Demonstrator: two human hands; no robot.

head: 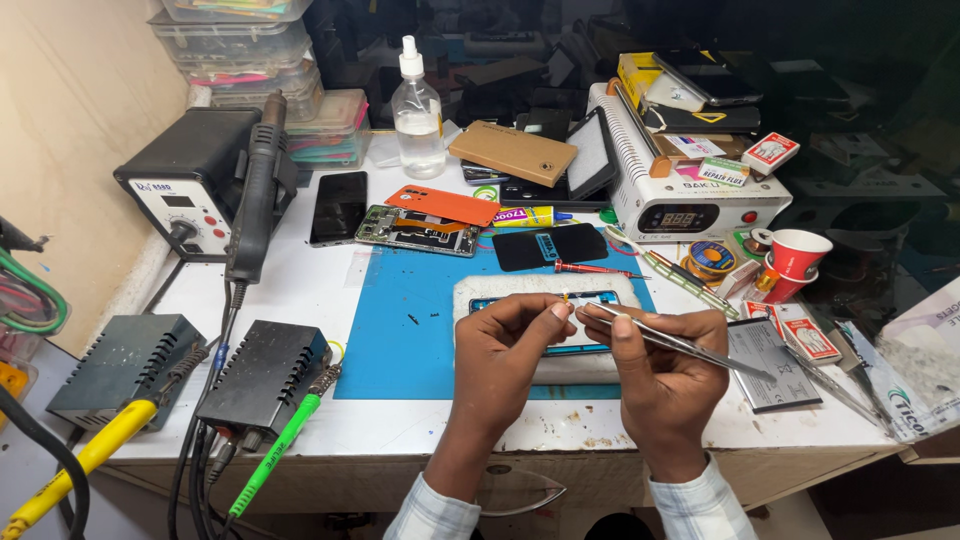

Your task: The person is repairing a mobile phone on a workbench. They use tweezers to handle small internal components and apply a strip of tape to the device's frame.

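Head-camera view down onto a cluttered white workbench (300, 290) with a blue mat (400, 340) at centre. Two bare hands meeting just below centre, above a phone frame (590, 299) lying flat on a pale foam pad (500, 288) atop the mat. Left hand (505, 345) at about 6 o'clock, thumb and forefinger pinched on a tiny part (565, 297), too small to identify. Right hand (665, 365) just beside it at 5 o'clock, fingers closed around metal tweezers (690, 347), tips pointing toward the pinched part, handle angling off toward 4 o'clock. Striped shirt cuffs at the bottom edge.

At 12 o'clock from the hands: black phone screen (550, 246), red-handled screwdriver (590, 268), opened phone body (418, 231) with an orange back cover (445, 205) partly over it, yellow glue tube (525, 216), brown case (512, 152), clear bottle (418, 118). At 1 to 2 o'clock: white heating machine (690, 205), red paper cups (797, 262), solder spool (712, 258). At 3 o'clock: grey phone battery (772, 365). At 10 o'clock: dark phone (338, 207), hot-air station (195, 180) with its handle (255, 190) resting in front. At 8 to 9 o'clock: two black boxes (262, 375), green soldering iron (280, 445), yellow soldering iron (95, 450).
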